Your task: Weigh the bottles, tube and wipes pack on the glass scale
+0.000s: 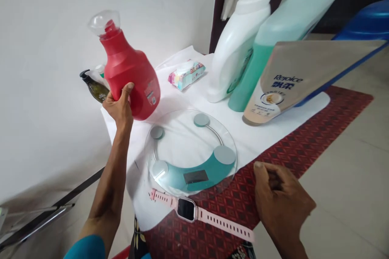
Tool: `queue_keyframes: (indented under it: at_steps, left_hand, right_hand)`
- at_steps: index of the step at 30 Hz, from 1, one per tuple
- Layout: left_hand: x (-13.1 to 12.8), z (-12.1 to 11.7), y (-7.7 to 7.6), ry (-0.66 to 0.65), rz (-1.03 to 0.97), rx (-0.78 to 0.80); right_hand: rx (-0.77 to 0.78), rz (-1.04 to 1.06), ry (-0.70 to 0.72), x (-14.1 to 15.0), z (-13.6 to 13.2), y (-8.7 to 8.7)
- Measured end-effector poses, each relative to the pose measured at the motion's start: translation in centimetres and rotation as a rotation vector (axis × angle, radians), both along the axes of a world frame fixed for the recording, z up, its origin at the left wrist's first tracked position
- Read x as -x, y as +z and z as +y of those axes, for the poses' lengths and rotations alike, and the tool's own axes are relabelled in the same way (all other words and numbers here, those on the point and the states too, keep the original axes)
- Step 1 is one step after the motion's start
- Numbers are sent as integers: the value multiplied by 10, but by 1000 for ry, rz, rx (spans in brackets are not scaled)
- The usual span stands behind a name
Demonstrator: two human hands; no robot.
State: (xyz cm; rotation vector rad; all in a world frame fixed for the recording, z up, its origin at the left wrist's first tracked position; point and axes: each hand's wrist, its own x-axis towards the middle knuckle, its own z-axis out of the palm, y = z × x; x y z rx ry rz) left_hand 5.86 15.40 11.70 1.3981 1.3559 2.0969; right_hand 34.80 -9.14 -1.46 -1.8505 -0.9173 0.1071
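Grips red bottle in left hand, by lower side, tilted, with clear cap up; can't tell about base touching white cloth. Appears beyond glass scale, well apart from right hand. Curls right hand into fist, near pink watch. Further right of bottle: see wipes pack, white jug, Rejoice tube.

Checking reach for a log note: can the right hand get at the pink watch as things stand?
Likely yes: the right hand appears empty, and nothing covers the pink watch in front of the glass scale. Curled fingers would need opening.
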Motion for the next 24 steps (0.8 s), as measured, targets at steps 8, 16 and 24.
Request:
queue_keyframes:
  at_steps: [8,16,24]
  left_hand:
    - [19,100,-26,71,-44,4]
    - [16,146,-46,215,44,101]
    - [-2,153,-25,321,253,336]
  right_hand:
    - [-12,-39,15,-1,-1,1]
    - [15,-64,21,0,-2,6]
    - [-52,-74,41,0,-2,2]
